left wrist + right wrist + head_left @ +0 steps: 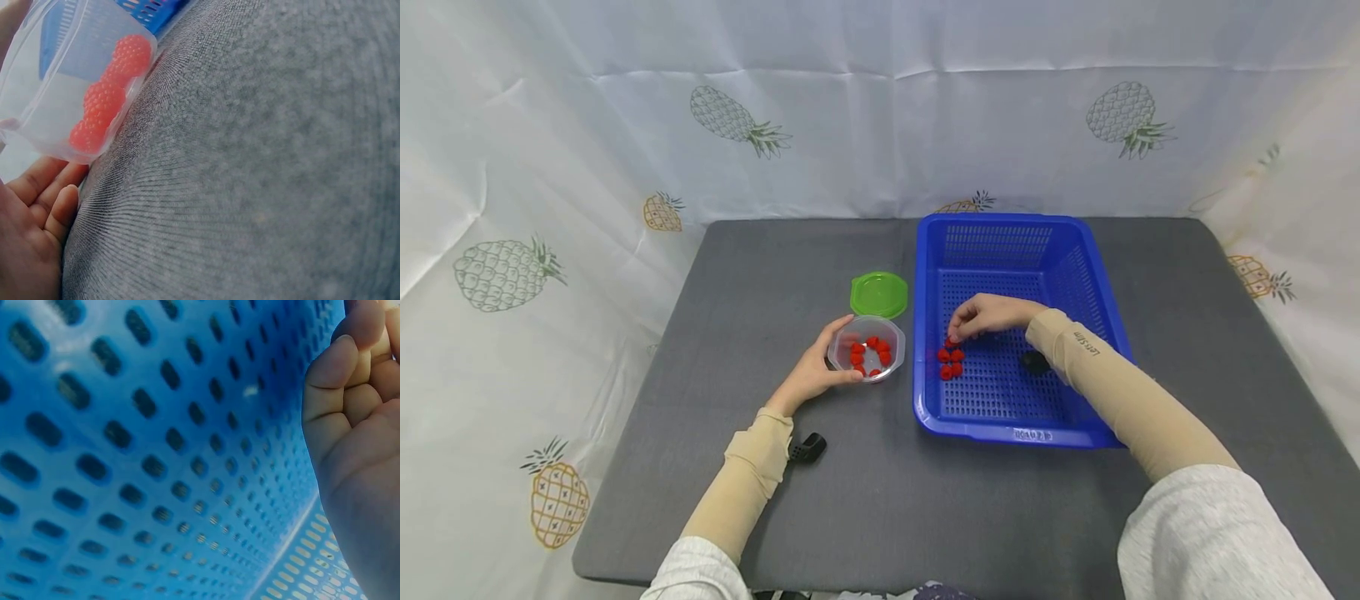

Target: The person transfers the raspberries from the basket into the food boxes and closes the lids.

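My left hand [811, 372] grips the near-left side of a clear plastic tub [898, 354], thumb at the front and fingers round the far side. Several red raspberries [104, 99] lie on the bottom of the tub. Inside the blue basket [1021, 435], my right hand [992, 315] reaches down at the left and pinches a raspberry [952, 342] between thumb and fingertips. Just below it, a small cluster of raspberries [946, 372] rests on the basket floor. In the right wrist view the curled fingers [328, 394] show beside the perforated plastic, and the pinched raspberry is hidden.
A green lid [879, 295] lies flat behind the tub, near the basket's left wall. The grey table [700, 350] carries everything, with a white pineapple-print curtain [850, 125] behind it. Black wrist devices [807, 448] stick out by both forearms.
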Demonstrator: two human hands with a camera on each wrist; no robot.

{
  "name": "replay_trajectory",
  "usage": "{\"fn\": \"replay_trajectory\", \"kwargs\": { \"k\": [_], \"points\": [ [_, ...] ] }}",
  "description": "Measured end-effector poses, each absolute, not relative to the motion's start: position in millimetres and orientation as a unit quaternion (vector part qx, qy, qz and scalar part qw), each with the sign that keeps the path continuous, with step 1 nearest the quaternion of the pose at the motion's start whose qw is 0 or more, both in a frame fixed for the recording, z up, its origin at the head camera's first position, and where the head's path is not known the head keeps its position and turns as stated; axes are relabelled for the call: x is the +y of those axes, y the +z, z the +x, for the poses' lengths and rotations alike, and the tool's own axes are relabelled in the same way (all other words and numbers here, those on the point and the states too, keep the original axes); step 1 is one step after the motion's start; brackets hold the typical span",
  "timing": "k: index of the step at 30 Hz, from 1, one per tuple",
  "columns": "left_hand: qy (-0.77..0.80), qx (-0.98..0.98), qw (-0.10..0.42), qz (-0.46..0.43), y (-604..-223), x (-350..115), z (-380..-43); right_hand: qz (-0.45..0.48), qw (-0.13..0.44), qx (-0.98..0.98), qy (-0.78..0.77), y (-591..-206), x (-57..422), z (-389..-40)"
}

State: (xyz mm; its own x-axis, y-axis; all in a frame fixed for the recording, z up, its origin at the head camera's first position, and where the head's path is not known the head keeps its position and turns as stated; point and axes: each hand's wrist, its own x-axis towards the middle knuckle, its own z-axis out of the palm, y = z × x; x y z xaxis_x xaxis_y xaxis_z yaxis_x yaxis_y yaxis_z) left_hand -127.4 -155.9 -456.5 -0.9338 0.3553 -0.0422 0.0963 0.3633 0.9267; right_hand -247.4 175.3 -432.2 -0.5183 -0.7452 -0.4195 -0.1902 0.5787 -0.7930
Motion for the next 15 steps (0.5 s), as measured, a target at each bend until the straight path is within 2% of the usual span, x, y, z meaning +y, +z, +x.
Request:
{"fn": "replay_trajectory", "kwargs": {
  "k": [3,15],
  "points": [
    [0.545,0.818,0.119,0.143,-445.3,-153.7,-122.9,-0.281,0.393,0.798,-0.36,-426.3,177.2,-246.6],
    [0.541,0.821,0.116,0.142,-441.9,-153.1,-121.5,-0.266,0.368,0.803,-0.386,-402.7,183.4,-246.5]
  ]
}}
